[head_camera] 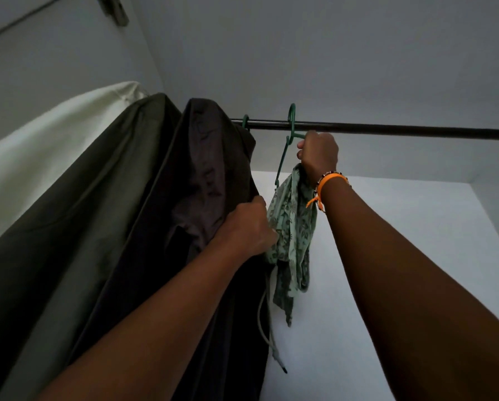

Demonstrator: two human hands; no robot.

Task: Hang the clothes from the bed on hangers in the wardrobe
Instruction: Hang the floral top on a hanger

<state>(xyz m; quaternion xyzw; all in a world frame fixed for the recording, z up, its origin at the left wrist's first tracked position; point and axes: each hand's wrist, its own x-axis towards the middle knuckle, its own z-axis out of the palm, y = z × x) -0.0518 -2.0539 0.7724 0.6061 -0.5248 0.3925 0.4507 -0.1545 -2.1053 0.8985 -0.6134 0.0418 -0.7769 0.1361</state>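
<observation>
Now we are seating a green hanger on the rail at frame centre. Our right hand curls round its shoulder; our left hand grips the patterned green garment just below. Next, we judge, release and straighten the cloth.

The rail looks like dark metal with a faint sheen. The green hanger is smooth plastic. The patterned garment is thin, soft printed cloth. The dark garment is matt, slightly creased fabric; the olive garment and the cream garment are matt woven cloth. The wardrobe walls are smooth and matt.
</observation>
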